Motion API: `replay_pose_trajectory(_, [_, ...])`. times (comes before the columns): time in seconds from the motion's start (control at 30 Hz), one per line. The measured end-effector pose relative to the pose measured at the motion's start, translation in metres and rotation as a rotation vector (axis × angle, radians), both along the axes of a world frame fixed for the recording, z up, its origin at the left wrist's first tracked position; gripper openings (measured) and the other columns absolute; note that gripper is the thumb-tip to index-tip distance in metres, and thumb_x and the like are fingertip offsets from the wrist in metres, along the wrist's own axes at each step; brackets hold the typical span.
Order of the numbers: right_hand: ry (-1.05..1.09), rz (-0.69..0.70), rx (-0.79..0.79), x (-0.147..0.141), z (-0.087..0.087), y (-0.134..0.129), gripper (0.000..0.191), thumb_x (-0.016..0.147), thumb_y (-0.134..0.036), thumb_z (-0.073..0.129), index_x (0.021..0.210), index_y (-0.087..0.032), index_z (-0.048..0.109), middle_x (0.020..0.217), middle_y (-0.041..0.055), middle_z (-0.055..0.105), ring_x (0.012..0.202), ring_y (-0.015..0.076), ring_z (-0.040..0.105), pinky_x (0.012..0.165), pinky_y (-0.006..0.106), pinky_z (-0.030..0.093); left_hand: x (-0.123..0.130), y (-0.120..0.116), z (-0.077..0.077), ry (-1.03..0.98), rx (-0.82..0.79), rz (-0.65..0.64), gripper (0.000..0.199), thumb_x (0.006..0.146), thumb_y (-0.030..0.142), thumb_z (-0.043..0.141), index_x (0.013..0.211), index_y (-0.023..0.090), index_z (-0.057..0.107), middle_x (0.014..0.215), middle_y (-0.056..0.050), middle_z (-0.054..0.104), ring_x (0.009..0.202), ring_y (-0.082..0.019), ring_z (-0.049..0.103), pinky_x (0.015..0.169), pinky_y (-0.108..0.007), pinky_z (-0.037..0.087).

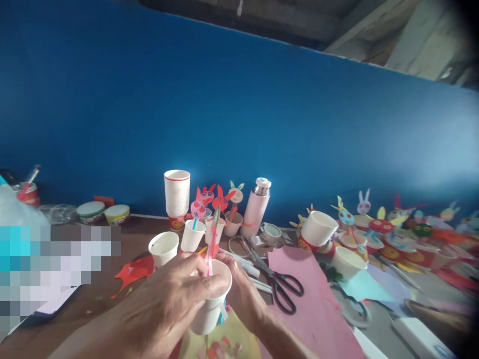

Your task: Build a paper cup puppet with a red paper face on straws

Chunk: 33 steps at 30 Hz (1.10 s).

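My left hand (164, 284) grips a white paper cup (205, 316) at its rim, thumb over the mouth and fingers beside a thin pink strip (212, 249) that stands upright there. Against the cup's far right side rests my right hand (245, 289), its fingers curled round behind and partly hidden. A bit of blue and a clear strip show at the cup's right side. Below lies a yellowish sheet (239, 324) with small red and pink paper scraps (220, 346). Black-handled scissors (280, 286) lie right of my right hand.
Behind stand a cup stack (177, 194), cups with red paper rabbit heads (222, 199) and a pink thermos (256, 209). Pink paper (303, 299) lies right; several cups with rabbit heads (381, 227) crowd the far right. Red paper (136, 269) and lidded tubs (117, 215) are left.
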State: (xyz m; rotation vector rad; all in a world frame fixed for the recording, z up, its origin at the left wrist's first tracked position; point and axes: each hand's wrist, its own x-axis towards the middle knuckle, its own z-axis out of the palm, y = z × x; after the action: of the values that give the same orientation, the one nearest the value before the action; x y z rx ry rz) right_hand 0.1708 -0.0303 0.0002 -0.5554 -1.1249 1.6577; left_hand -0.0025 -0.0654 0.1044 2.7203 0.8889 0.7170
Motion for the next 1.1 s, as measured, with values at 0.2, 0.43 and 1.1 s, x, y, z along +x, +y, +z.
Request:
replay_pose_trajectory(0.2, [0.029,0.058,-0.007,-0.001,0.000,0.001,0.051,0.078,-0.063,0.040,0.104,-0.022,0.054,0.099,0.0082,0.061,0.090,0.0231,0.057,0.079,0.036,0.043,0.000,0.010,-0.007,-0.094,0.037,-0.068,0.036,0.082,0.006,0.039,0.106,0.029,0.054,0.095,-0.005,0.055,0.085,-0.017,0.051,0.070,-0.024,0.044])
replay_pose_trajectory(0.43, [0.144,0.054,0.025,0.002,0.006,0.000,0.044,0.078,-0.056,0.047,0.103,-0.021,0.055,0.098,0.0081,0.060,0.083,0.0225,0.057,0.072,0.033,0.044,0.002,0.016,-0.002,-0.072,-0.067,-0.164,0.033,0.082,0.004,0.039,0.094,0.026,0.059,0.072,-0.003,0.062,0.091,-0.019,0.050,0.081,-0.029,0.043])
replay_pose_trajectory(1.1, [-0.203,-0.481,0.164,0.015,0.015,0.010,0.058,0.074,-0.038,0.065,0.120,-0.022,0.032,0.111,0.0096,0.055,0.107,0.0247,0.051,0.086,0.040,0.044,0.021,0.036,-0.040,-0.287,-0.150,0.359,0.010,0.077,0.028,0.051,0.071,0.020,0.054,0.079,-0.001,0.057,0.075,-0.017,0.056,0.069,-0.027,0.045])
